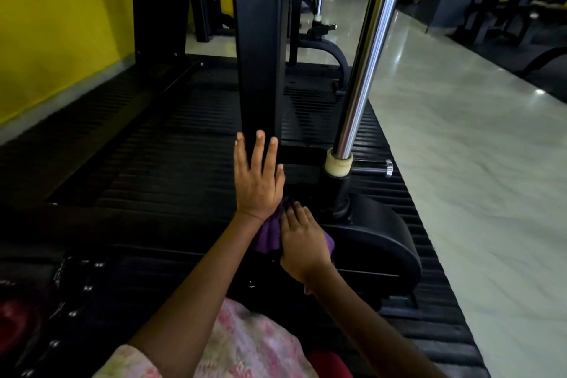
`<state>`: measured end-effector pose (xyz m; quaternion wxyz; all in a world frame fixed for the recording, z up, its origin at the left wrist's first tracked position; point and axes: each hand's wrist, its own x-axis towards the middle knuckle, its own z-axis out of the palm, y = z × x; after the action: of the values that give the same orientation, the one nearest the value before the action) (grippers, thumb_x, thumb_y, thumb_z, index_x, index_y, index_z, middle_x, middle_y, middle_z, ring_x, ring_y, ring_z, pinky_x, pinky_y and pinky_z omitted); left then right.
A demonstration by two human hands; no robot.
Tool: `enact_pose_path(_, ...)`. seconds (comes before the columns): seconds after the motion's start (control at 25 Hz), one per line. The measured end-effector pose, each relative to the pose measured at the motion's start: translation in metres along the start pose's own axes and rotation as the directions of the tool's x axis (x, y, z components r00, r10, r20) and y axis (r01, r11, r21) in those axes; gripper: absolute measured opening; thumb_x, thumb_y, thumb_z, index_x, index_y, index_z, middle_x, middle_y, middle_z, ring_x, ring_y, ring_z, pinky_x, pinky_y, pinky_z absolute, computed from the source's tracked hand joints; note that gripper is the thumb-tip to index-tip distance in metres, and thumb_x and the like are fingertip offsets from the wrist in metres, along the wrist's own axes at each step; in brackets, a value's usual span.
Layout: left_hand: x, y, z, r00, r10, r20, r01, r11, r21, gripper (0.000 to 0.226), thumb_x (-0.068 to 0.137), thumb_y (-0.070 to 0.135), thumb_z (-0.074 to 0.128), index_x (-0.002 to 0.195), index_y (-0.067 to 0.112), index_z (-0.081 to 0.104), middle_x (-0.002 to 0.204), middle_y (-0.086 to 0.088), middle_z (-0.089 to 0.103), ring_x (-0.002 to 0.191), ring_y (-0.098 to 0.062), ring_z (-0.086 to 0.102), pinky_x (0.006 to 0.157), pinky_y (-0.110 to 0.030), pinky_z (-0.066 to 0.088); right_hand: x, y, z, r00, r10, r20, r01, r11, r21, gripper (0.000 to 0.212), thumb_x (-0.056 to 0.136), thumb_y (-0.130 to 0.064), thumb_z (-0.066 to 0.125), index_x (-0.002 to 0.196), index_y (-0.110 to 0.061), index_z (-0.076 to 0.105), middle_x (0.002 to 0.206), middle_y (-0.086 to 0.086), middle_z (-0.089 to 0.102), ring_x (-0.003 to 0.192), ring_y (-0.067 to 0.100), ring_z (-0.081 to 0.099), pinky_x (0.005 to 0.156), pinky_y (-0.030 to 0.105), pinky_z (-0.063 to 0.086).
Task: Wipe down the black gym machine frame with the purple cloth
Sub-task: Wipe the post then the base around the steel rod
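Far on the left stands a yellow wall [52,27], and next to it a ribbed black mat [147,163] covers the floor. Next comes the black frame post [257,46], standing straight up from the mat. The left hand [256,178] lies flat against the bottom of that post with its fingers spread wide. Just below and to the right, the right hand [302,242] presses the purple cloth [270,236] down on the low black base of the machine, fingers laid over the cloth. Right of the hands, a shiny silver pole [368,55] rises at a slant from a pale collar [338,164]. Farther right is the pale shiny floor [475,147].
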<state>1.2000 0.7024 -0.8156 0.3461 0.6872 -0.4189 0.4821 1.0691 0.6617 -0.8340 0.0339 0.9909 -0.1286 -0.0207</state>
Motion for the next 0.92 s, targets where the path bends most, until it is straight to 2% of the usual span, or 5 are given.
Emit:
enact_pose_path(0.16, 0.000, -0.002, -0.001, 0.999, 0.011, 0.036, -0.010, 1.000, -0.021, 0.079, 0.094, 0.023, 0.047, 0.152, 0.023, -0.007, 0.159, 0.006, -0.016, 0.146, -0.027, -0.013, 0.111, -0.055, 0.022, 0.040, 0.014, -0.029, 0.999, 0.035, 0.042, -0.037, 0.998, 0.048, 0.048, 0.091, -0.022, 0.049, 0.133, 0.001, 0.046, 0.145, 0.022, 0.038, 0.140, 0.031, 0.025, 0.115, 0.037, 0.018)
enact_pose_path(0.44, 0.000, -0.001, -0.003, 0.999, -0.010, 0.034, 0.010, 1.000, -0.011, 0.085, 0.091, 0.019, 0.052, 0.152, 0.023, -0.008, 0.159, 0.006, -0.017, 0.146, -0.027, -0.014, 0.110, -0.057, 0.022, 0.087, 0.024, -0.026, 0.957, 0.084, 0.279, -0.116, 0.988, 0.100, 0.062, 0.093, -0.024, 0.046, 0.149, -0.007, 0.023, 0.156, 0.015, 0.017, 0.142, 0.031, 0.022, 0.111, 0.040, 0.031)
enact_pose_path(0.6, 0.000, 0.005, -0.015, 0.992, -0.019, 0.123, 0.024, 0.999, -0.039, 0.085, 0.093, 0.021, 0.049, 0.151, 0.023, -0.011, 0.158, 0.007, -0.021, 0.139, -0.045, 0.005, 0.109, -0.059, 0.023, 0.048, 0.019, -0.019, 0.999, 0.009, 0.041, -0.012, 0.997, 0.078, 0.046, 0.092, -0.023, 0.047, 0.134, -0.003, 0.047, 0.143, 0.019, 0.041, 0.131, 0.031, 0.039, 0.108, 0.037, 0.034)
enact_pose_path(0.8, 0.001, 0.005, -0.021, 0.986, -0.024, 0.164, 0.030, 0.999, -0.031, 0.085, 0.093, 0.020, 0.049, 0.151, 0.021, -0.013, 0.157, 0.005, -0.023, 0.135, -0.049, 0.008, 0.110, -0.058, 0.019, -0.014, 0.053, 0.004, 0.952, -0.235, -0.195, 0.241, 0.970, 0.010, 0.078, 0.053, -0.010, 0.083, 0.125, 0.003, 0.057, 0.129, 0.018, 0.058, 0.119, 0.028, 0.057, 0.101, 0.035, 0.044)
enact_pose_path(0.92, 0.002, 0.006, -0.021, 0.984, -0.022, 0.176, 0.025, 0.999, -0.019, 0.085, 0.094, 0.020, 0.049, 0.151, 0.021, -0.014, 0.157, 0.005, -0.024, 0.136, -0.048, 0.008, 0.110, -0.058, 0.020, -0.043, 0.100, 0.016, 0.951, -0.280, -0.128, 0.278, 0.960, -0.036, 0.081, 0.039, -0.009, 0.086, 0.117, -0.005, 0.066, 0.123, 0.011, 0.064, 0.110, 0.022, 0.063, 0.089, 0.039, 0.051)
